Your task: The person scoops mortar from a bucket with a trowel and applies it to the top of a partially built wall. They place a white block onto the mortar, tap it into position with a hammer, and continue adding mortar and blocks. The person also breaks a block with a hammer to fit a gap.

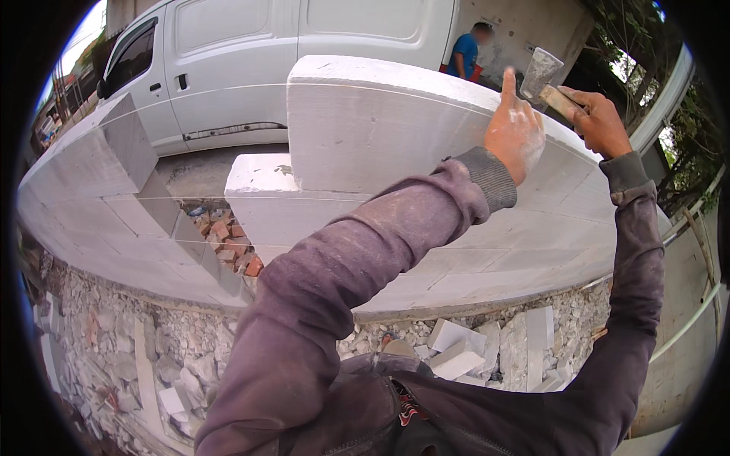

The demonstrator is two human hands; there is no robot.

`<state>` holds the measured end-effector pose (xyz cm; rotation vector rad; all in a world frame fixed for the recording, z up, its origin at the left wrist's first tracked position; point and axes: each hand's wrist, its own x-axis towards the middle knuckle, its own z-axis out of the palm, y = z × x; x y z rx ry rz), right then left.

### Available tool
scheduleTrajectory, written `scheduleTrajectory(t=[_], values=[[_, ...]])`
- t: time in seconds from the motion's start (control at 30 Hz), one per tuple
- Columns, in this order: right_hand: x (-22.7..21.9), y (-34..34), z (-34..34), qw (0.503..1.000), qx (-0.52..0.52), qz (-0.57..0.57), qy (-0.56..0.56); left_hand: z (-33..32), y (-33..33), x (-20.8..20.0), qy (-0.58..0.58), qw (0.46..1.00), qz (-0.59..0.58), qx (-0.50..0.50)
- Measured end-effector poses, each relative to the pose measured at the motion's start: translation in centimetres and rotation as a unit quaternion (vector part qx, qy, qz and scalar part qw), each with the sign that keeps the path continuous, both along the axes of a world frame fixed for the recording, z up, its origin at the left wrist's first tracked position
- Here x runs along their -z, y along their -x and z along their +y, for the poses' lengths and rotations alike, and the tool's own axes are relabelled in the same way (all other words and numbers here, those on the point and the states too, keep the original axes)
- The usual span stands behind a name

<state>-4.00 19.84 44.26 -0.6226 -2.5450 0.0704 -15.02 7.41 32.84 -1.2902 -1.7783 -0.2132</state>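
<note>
My left hand, dusted white, is at the upper edge of the wall's top white block. Its index finger points up, and the other fingers are partly out of sight; I see nothing held. To its right, my right hand is closed round the wooden handle of a short tool. The tool's grey, stained metal end flares into a flat blade, raised above the block's top beside my left index finger. Whether it is a trowel or a hatchet, I cannot tell.
Thin string runs along the wall. A gap with broken red bricks separates it from the left wall section. Rubble and block offcuts cover the ground before me. Behind stand a white van and a person in blue.
</note>
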Motion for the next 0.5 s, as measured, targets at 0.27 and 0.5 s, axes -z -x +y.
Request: scheduleTrajectory(t=[0.27, 0.5], values=[[-6.1, 11.2, -14.0, 0.967, -0.231, -0.028, -0.105, -16.7, 1.8, 12.2, -0.397, 0.875, -0.232, 0.152], [-5.7, 25.5, -27.0, 0.827, -0.369, -0.247, -0.344, -24.4, 12.5, 16.8, -0.288, 0.874, -0.387, -0.066]])
